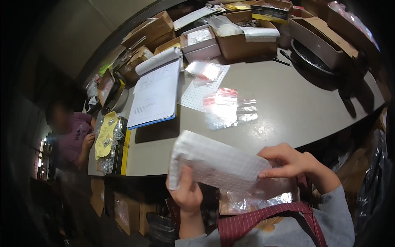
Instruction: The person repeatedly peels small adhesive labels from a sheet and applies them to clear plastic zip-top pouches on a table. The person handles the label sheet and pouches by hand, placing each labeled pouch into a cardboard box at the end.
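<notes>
Both of my hands hold a white sheet (222,158) marked with a fine grid of small cells, thick and rolled over at its left end. My left hand (187,193) grips its lower left part, thumb on the near face and the other fingers mostly hidden behind. At the right end, my right hand (284,160) pinches the edge between thumb and fingers. Beyond the sheet on the table lie see-through zip bags (222,109) with red-striped tops. Another white sheet (193,95) with rows of small marks is partly under a stack of small bags (203,72).
A clipboard (154,99) with papers stands left on the grey table (288,103). Cardboard boxes (247,45) line the back; a black pan (312,57) is at right. Below my hands is a box of plastic bags (242,203). Another person (76,140) is at far left, beside a black-and-yellow box (122,144).
</notes>
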Motion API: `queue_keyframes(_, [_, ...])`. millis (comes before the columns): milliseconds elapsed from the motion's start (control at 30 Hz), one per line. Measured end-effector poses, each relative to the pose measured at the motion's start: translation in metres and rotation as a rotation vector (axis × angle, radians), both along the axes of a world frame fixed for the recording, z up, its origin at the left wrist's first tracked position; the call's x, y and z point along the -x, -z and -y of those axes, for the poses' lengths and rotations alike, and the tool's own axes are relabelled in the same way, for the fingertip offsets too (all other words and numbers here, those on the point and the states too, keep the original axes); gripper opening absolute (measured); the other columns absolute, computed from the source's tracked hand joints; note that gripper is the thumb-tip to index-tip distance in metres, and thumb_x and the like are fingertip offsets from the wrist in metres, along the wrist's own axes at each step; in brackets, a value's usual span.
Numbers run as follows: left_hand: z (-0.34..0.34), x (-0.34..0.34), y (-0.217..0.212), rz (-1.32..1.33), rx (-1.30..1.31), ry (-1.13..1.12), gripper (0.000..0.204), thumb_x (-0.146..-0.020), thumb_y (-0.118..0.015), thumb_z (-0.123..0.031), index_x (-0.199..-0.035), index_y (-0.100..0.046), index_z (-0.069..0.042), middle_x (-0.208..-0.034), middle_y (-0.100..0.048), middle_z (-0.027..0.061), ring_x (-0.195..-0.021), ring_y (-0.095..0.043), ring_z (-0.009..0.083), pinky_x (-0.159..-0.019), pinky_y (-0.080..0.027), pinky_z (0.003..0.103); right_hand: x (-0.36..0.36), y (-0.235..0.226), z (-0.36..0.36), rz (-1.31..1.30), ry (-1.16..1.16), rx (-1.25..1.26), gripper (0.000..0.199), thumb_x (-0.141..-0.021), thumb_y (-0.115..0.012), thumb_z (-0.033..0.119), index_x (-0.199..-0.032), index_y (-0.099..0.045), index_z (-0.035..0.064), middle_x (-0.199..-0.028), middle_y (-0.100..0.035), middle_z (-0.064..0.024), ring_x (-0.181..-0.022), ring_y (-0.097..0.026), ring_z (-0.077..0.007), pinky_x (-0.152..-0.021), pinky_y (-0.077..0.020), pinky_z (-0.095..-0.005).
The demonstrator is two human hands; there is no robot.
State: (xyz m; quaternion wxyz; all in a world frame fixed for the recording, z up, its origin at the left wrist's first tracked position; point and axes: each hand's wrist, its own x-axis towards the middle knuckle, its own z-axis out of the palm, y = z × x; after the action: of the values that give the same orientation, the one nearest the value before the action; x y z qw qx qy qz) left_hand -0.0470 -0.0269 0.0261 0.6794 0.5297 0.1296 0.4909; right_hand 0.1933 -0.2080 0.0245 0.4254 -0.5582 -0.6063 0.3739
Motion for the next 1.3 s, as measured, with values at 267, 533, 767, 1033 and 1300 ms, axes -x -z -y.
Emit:
queue_keyframes(267, [-0.03, -0.011, 0.01, -0.248, 0.059, -0.139, 0.045, -0.095, -0.068, 0.001, -0.136, -0.056, 0.013, -0.104, -0.073, 0.0125, -0.083, -0.07, 0.0136, -0.078, -0.055, 0.023, -0.017, -0.015, -0.016, -0.632, 0.401, 0.102, 0.025, -0.093, -0.08, 0.016, -0.104, -0.071, -0.0047, -0.072, -0.068, -0.0045, -0.044, -0.053, -0.0045, -0.04, -0.0434, -0.0179])
queue_keyframes(533, [-0.048, -0.002, 0.021, -0.481, -0.017, -0.196, 0.04, -0.099, -0.067, -0.009, -0.133, -0.057, 0.009, -0.078, -0.064, 0.003, -0.055, -0.053, 0.0064, -0.049, -0.039, 0.018, -0.031, 0.006, -0.026, -0.767, 0.422, -0.076, 0.03, -0.1, -0.068, 0.018, -0.119, -0.065, -0.0045, -0.074, -0.066, -0.0031, -0.064, -0.065, -0.0101, -0.069, -0.0568, -0.0271])
queue_keyframes(767, [-0.05, 0.012, 0.01, -0.659, -0.133, -0.184, 0.058, -0.101, -0.065, -0.012, -0.154, -0.045, 0.004, -0.125, -0.067, 0.015, -0.072, -0.064, 0.0103, -0.053, -0.044, 0.02, -0.016, -0.008, 0.013, -0.197, 0.365, -0.086, 0.027, -0.098, -0.067, 0.016, -0.119, -0.064, -0.0001, -0.094, -0.07, -0.0083, -0.087, -0.071, -0.0178, -0.081, -0.0559, -0.0305])
queue_keyframes(1033, [-0.03, 0.028, 0.012, -1.017, -0.692, -0.635, 0.049, -0.101, -0.063, -0.007, -0.149, -0.054, -0.001, -0.141, -0.064, 0.0152, -0.071, -0.057, 0.0081, -0.063, -0.048, 0.024, 0.031, 0.015, 0.065, 0.545, -0.168, 0.05, 0.046, -0.086, -0.069, 0.008, -0.128, -0.053, -0.0027, -0.118, -0.057, -0.0187, -0.092, -0.065, -0.0311, -0.074, -0.0562, -0.0404])
queue_keyframes(1300, [0.025, 0.007, 0.032, -0.641, -1.316, 0.305, 0.044, -0.066, -0.071, 0.005, -0.11, -0.076, 0.001, -0.095, -0.073, 0.0102, -0.084, -0.073, 0.0282, -0.071, -0.058, 0.034, 0.059, 0.058, 0.059, 0.939, -0.178, -0.023, 0.045, -0.089, -0.063, 0.015, -0.13, -0.057, -0.0027, -0.123, -0.057, -0.0256, -0.107, -0.063, -0.0347, -0.082, -0.0581, -0.0449])
